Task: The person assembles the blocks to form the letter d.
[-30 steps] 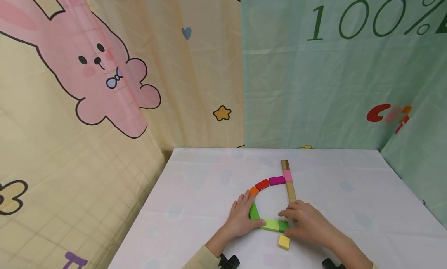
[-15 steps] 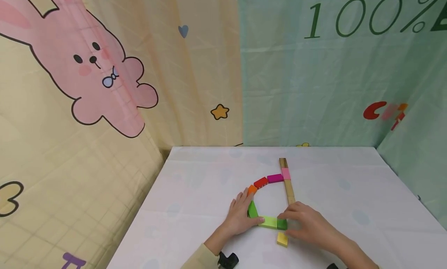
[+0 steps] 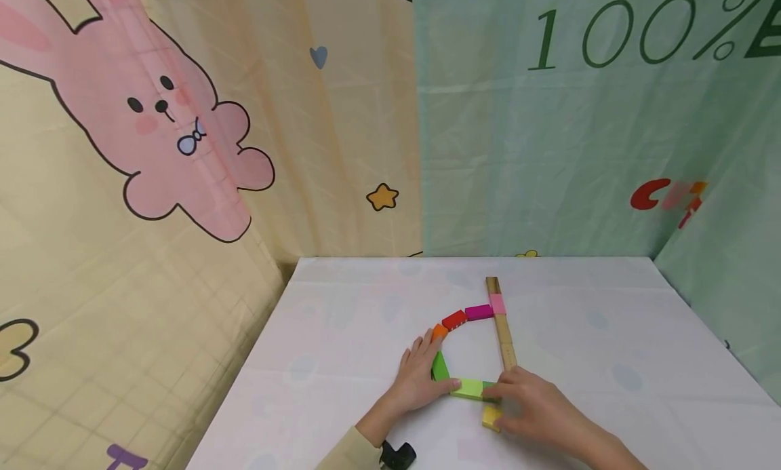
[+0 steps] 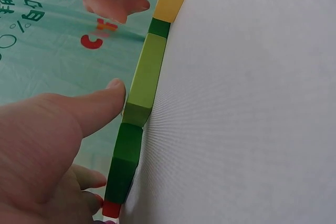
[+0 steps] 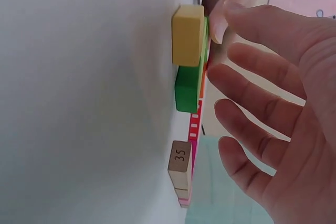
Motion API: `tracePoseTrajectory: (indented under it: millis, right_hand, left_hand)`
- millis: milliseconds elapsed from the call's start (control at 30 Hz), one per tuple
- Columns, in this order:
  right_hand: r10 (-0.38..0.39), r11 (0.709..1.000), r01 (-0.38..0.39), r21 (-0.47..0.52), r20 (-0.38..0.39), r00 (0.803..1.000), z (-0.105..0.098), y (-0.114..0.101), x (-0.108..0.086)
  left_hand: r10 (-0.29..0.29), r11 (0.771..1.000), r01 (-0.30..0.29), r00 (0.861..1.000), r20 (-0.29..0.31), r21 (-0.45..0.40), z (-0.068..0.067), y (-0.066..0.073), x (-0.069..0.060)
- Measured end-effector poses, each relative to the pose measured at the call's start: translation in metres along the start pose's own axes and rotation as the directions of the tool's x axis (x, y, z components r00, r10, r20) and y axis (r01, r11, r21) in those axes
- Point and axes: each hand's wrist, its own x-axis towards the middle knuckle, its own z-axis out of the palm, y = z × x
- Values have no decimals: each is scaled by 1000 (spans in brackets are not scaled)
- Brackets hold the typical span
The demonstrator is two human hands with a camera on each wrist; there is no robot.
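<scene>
On the white table, toy blocks form a D-like outline. My left hand (image 3: 417,378), fingers spread, lies along its left side. Its fingertips are at the orange block (image 3: 438,332), with the thumb by the light green block (image 3: 468,388). A green block (image 3: 439,367) shows beside the palm. Over the lower right corner hovers my right hand (image 3: 537,402), fingers loosely bent. In the right wrist view nothing is between its fingers (image 5: 252,85). Nearest to them are the yellow block (image 5: 187,38) and dark green block (image 5: 186,88), which look close together; whether they touch I cannot tell.
A red block (image 3: 454,319) and a magenta block (image 3: 478,312) curve to a pink block (image 3: 497,304) set in a row of wooden blocks (image 3: 505,344). Patterned curtains (image 3: 342,131) hang behind the table. A black wrist device (image 3: 398,455) is near the left sleeve.
My right hand has moved slightly toward me, now overlapping the yellow block and showing more of the wooden row. The left hand stays by the blocks. The head view has shifted slightly.
</scene>
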Motion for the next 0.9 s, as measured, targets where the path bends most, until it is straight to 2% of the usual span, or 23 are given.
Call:
tracePoseTrajectory:
  millis: [300, 533, 900]
  right_hand:
    - [34, 999, -33, -21, 10, 999, 9, -5, -2]
    - [74, 996, -74, -42, 11, 997, 14, -11, -3]
    - [89, 994, -87, -73, 29, 996, 18, -20, -4]
  left_hand:
    - [6, 1000, -6, 1000, -13, 12, 1, 0, 0]
    - [-18, 1000, 17, 1000, 8, 12, 1, 0, 0]
    - [-5, 1000, 5, 1000, 0, 10, 1, -2, 2]
